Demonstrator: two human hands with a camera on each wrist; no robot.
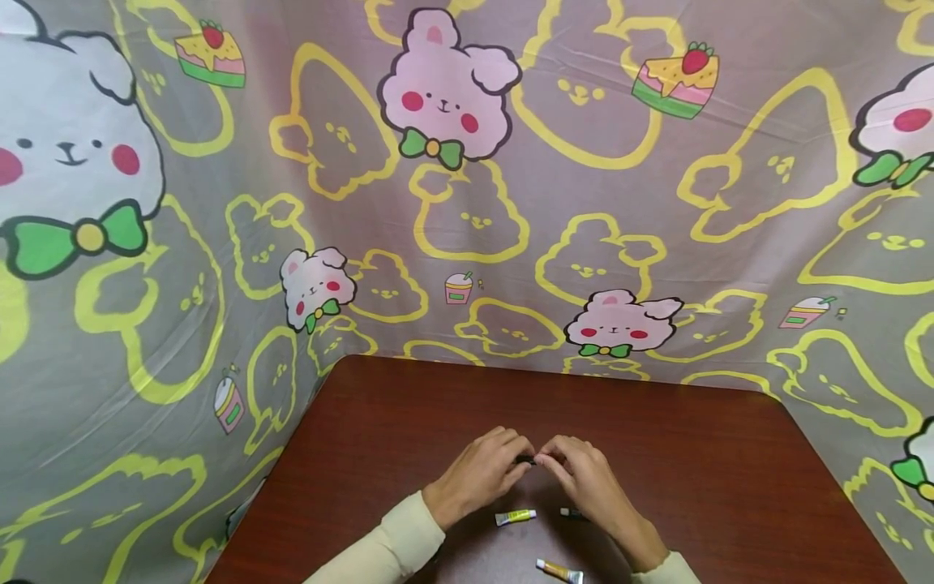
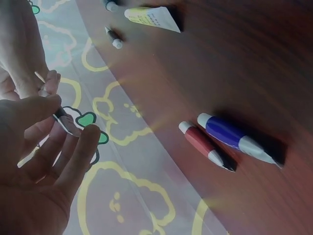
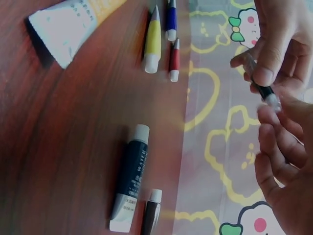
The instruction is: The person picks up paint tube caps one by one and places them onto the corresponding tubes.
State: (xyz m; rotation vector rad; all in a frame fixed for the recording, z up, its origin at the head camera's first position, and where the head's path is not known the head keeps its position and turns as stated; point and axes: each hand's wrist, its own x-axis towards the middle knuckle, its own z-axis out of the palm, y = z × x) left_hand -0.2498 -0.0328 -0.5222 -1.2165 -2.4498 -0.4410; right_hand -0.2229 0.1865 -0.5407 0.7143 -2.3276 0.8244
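In the head view both hands meet over the middle of the table. My left hand (image 1: 481, 472) holds a small black paint tube (image 3: 264, 91) between thumb and fingers. My right hand (image 1: 589, 480) pinches the tube's pale cap end (image 3: 273, 102), its other fingers loosely bent in the right wrist view. Fingers hide part of the tube. Closest below the hands lie a yellow paint tube (image 1: 516, 517) and a dark paint tube (image 1: 572, 513), the latter partly covered by the right wrist.
An ochre paint tube (image 1: 560, 571) lies near the front edge of the brown table (image 1: 409, 405). The left wrist view shows a red tube (image 2: 201, 143) beside a blue tube (image 2: 230, 133). Another small dark tube (image 3: 152, 213) lies at right. Patterned cloth (image 1: 474, 195) hangs around the table.
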